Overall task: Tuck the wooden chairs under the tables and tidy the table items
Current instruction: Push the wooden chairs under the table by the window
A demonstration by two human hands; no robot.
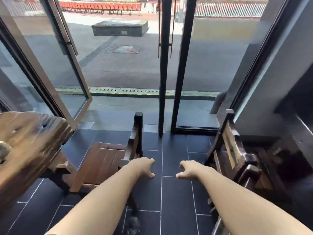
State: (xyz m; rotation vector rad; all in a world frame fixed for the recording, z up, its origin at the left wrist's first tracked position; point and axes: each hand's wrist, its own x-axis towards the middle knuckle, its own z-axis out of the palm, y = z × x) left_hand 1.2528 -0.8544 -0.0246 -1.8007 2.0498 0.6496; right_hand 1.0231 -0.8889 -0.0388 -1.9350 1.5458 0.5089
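A wooden chair (105,160) stands left of centre, its slatted seat facing a rough wooden table (32,143) at the far left and its dark backrest toward me. My left hand (144,167) hovers just right of that backrest, fingers loosely curled, holding nothing. A second wooden chair (235,155) stands on the right, its backrest toward the aisle. Close to its left side, my right hand (189,170) is empty, with fingers loosely curled. Both forearms reach forward over the dark tiled floor.
Glass doors (167,82) stand ahead, the left leaf (55,68) swung open onto a paved yard. A dark counter or wall (279,102) fills the right side. A pale object (4,150) lies on the table's left edge. A tiled aisle (169,192) runs between the chairs.
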